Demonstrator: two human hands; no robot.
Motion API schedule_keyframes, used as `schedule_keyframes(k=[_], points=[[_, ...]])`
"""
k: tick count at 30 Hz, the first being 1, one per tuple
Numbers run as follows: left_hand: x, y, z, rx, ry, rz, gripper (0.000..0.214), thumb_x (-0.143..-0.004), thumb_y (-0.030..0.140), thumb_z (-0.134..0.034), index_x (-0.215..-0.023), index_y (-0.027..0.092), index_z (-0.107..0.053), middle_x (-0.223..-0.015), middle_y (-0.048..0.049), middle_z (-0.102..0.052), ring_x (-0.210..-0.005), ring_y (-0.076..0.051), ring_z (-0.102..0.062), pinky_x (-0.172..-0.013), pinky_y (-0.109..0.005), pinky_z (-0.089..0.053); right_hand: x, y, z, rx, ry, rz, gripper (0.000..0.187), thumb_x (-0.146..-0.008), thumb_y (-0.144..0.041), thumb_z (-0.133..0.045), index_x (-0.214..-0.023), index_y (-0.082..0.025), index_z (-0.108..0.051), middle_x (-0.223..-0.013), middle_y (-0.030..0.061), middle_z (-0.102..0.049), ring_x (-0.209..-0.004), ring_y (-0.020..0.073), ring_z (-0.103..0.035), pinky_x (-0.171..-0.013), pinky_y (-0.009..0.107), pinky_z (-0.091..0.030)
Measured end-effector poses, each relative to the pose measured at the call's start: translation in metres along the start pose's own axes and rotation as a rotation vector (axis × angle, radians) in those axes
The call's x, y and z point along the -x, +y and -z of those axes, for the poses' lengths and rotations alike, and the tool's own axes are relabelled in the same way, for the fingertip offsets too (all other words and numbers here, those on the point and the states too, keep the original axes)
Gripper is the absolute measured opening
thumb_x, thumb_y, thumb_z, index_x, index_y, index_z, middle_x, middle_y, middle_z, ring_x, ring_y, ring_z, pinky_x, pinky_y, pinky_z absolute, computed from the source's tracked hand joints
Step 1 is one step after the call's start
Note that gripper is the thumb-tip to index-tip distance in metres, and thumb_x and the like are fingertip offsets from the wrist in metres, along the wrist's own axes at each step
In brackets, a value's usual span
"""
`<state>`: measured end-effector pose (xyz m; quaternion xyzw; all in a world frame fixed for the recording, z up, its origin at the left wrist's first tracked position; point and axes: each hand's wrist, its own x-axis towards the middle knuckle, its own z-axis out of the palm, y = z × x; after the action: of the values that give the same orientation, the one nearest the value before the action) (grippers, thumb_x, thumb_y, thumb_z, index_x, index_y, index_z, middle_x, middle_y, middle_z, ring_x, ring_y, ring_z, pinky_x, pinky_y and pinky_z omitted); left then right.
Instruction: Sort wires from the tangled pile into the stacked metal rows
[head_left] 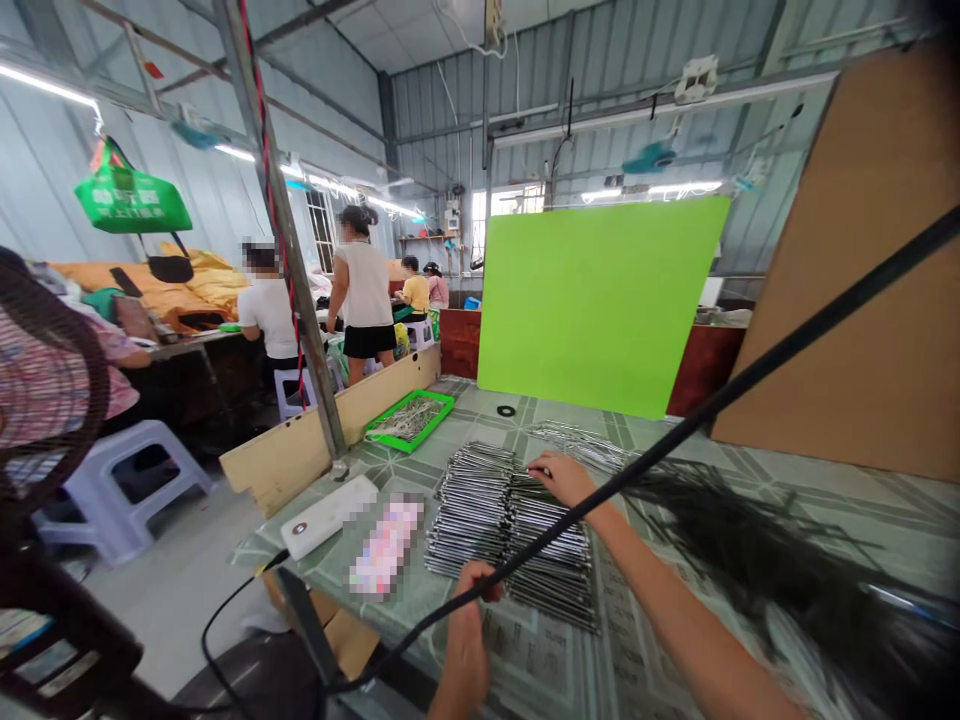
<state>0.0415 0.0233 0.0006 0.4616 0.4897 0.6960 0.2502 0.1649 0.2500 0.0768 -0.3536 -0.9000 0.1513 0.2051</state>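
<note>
A lime-green rectangular board [596, 305] stands behind the patterned green worktop [645, 435], a tan cardboard panel [847, 280] to its right; a white power bank [328, 516] and a bright-green plastic tray [409, 420] lie on the worktop's left side.

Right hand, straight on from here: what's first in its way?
The stack of thin silver metal rods just ahead of the right hand, its fingertips nearly on them; depth is hard to judge.
</note>
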Motion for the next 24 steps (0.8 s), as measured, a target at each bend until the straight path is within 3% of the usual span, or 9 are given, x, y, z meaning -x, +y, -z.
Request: schedule_keyframes(k=[5,11,15,19,22,24], points=[[-0.002,0.002,0.000,0.020,0.000,0.021,0.064,-0.078,0.072,-0.025,-0.080,0.017,-0.058,-0.068,-0.0052,-0.053,-0.065,-0.019,-0.047,-0.065,-0.034,-0.039,-0.010,0.011,-0.018,-0.098,-0.062,-0.008,0.021,-0.079,-0.023,-0.054,-0.088,-0.018,-0.072,-0.097,0.0083,-0.069,-0.091,0.0210,-0.061,-0.087,0.032,-0.043],[-0.001,-0.012,0.004,-0.004,-0.031,-0.008,0.061,-0.081,0.069,-0.023,-0.079,0.018,-0.057,-0.069,-0.0050,-0.052,-0.066,-0.019,-0.047,-0.065,-0.034,-0.039,-0.015,0.013,-0.030,-0.426,0.016,-0.116,0.008,-0.070,-0.023,-0.062,-0.071,-0.018,-0.069,-0.077,0.0042,-0.070,-0.075,0.0200,-0.060,-0.082,0.034,-0.045],[-0.001,-0.017,0.007,-0.023,-0.051,-0.001,0.059,-0.081,0.068,-0.025,-0.083,0.019,-0.058,-0.071,-0.0045,-0.054,-0.068,-0.020,-0.049,-0.067,-0.034,-0.040,-0.012,0.012,-0.028,-0.762,0.202,-0.240,0.012,-0.070,-0.032,-0.062,-0.068,-0.020,-0.064,-0.069,0.0007,-0.067,-0.067,0.0166,-0.058,-0.072,0.031,-0.047],[-0.005,-0.011,0.007,0.075,-0.058,0.059,0.059,-0.073,0.073,-0.039,-0.078,0.019,-0.060,-0.066,-0.0028,-0.055,-0.065,-0.018,-0.049,-0.065,-0.032,-0.040,-0.003,0.011,-0.012,-1.122,0.460,-0.369,0.030,-0.082,-0.048,-0.044,-0.075,-0.022,-0.057,-0.069,0.0004,-0.064,-0.058,0.0133,-0.057,-0.058,0.027,-0.048],[-0.009,0.009,-0.009,0.338,-0.131,0.094,0.054,-0.070,0.071,-0.048,-0.073,0.018,-0.059,-0.064,-0.0015,-0.053,-0.061,-0.016,-0.048,-0.060,-0.029,-0.041,0.003,0.007,0.007,-1.320,0.620,-0.410,0.030,-0.084,-0.046,-0.041,-0.071,-0.021,-0.051,-0.060,-0.0008,-0.059,-0.051,0.0116,-0.053,-0.053,0.025,-0.047],[-0.009,0.030,-0.034,0.618,-0.240,0.123,0.056,-0.065,0.072,-0.053,-0.085,0.020,-0.059,-0.069,-0.0013,-0.054,-0.060,-0.015,-0.049,-0.056,-0.027,-0.042,0.010,0.001,0.017,-1.407,0.707,-0.413,0.026,-0.083,-0.043,-0.044,-0.070,-0.021,-0.050,-0.057,-0.0021,-0.057,-0.049,0.0114,-0.051,-0.050,0.024,-0.045]])
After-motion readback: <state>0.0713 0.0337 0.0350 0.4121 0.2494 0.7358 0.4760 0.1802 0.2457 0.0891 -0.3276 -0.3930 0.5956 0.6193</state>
